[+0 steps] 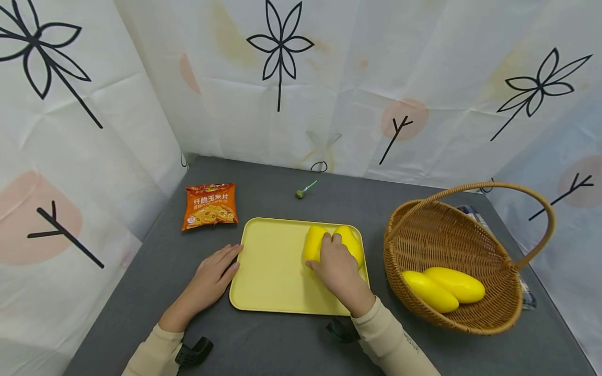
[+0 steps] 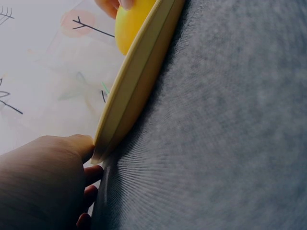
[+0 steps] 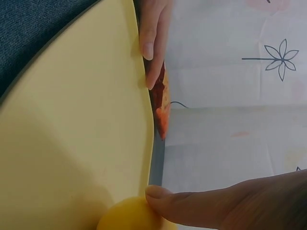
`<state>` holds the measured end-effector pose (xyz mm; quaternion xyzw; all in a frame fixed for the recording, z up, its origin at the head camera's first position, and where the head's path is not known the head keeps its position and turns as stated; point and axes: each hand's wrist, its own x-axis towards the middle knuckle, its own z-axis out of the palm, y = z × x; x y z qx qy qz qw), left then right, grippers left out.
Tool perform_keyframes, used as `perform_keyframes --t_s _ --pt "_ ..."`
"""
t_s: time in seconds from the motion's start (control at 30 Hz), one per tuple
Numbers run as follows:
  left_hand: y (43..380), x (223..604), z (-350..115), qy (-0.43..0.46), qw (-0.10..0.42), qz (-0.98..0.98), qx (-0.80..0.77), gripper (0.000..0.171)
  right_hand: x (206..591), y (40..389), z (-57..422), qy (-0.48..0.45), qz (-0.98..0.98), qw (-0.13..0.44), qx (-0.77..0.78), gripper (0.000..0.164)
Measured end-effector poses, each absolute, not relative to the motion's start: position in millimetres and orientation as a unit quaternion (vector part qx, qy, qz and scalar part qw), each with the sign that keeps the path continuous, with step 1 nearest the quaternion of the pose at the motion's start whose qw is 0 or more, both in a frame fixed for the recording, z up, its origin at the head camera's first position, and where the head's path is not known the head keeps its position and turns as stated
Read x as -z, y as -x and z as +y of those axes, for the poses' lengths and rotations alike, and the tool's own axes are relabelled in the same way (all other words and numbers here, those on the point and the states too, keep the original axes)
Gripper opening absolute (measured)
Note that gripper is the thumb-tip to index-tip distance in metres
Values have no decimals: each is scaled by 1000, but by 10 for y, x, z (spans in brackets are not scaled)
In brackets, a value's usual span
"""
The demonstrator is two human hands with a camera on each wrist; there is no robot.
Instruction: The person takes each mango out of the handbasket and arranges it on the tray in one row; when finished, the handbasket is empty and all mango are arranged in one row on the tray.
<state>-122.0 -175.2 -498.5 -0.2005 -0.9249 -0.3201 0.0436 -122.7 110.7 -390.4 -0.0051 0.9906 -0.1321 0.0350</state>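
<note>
Two smooth yellow mangoes (image 1: 314,241) lie side by side at the right end of a shallow yellow tray (image 1: 270,266). My right hand (image 1: 339,269) grips the left mango, its fingers reaching into the gap between the two and its thumb on the left side. In the right wrist view that thumb presses against the yellow mango (image 3: 129,215). My left hand (image 1: 209,279) rests on the table with its fingertips at the tray's left edge. The left wrist view shows the left thumb at the tray's rim (image 2: 120,112).
Right of the tray, a wicker basket (image 1: 451,224) with a tall handle holds two more yellow mangoes (image 1: 453,284). An orange snack bag (image 1: 210,206) lies at the back left, and a green lollipop (image 1: 301,194) behind the tray. Printed white cloth (image 1: 329,104) encloses the grey table.
</note>
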Motion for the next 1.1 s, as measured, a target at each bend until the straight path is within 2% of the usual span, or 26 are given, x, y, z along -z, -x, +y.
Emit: perform_keyframes --t_s 0.4,0.67,0.9,1.0,1.1 --pt "1226 4998 -1746 197 39 -927 318 46 3821 1175 1161 12 989 28 144 82" --pt "1219 5000 -1745 200 42 -925 319 46 3393 819 1396 52 989 -16 140 79" --pt "1220 4992 -1746 200 41 -925 320 46 2961 496 1816 95 987 -58 117 66" --pt "1218 4986 -1752 200 42 -925 320 46 2837 468 2074 92 991 -40 92 61" --pt "1218 4994 -1748 201 42 -924 323 46 2772 533 2377 69 995 23 66 62"
